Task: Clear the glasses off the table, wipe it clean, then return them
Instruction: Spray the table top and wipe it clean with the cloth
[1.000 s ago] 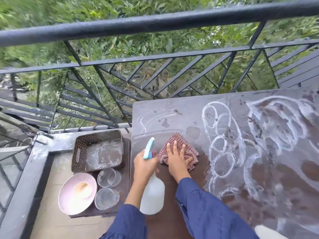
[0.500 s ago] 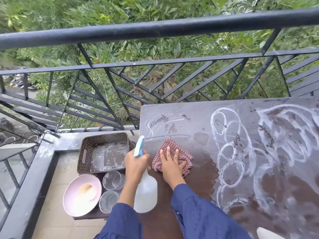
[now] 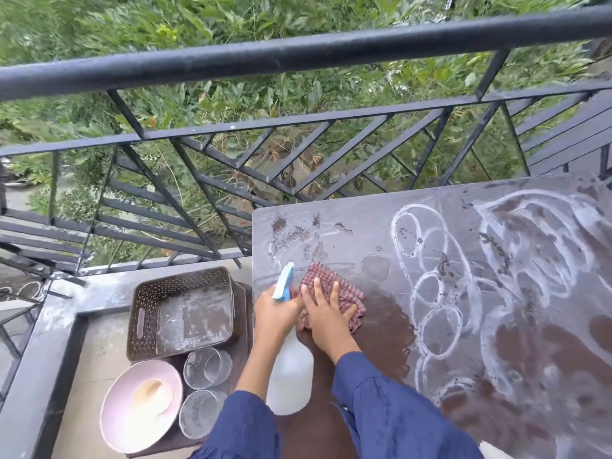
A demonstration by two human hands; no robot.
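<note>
Glasses [image 3: 207, 367] off table [image 3: 496, 376], parked at 8 o'clock. Wipe looks early: left hand [image 3: 275, 313] grips spray bottle [image 3: 289, 382], right hand [image 3: 326, 318] flat on cloth [image 3: 334, 283]. White streaks at 3 o'clock uncleaned; return pending.

Soft, even daylight falls on an outdoor balcony. A black metal railing [image 3: 298, 54] with slanted bars runs across the far side, and dense green foliage [image 3: 231, 14] fills the view beyond it. A grey concrete ledge [image 3: 99, 293] edges the pale floor [image 3: 86, 359] at the left. The brown table [image 3: 364, 233] stands just beside the railing
</note>
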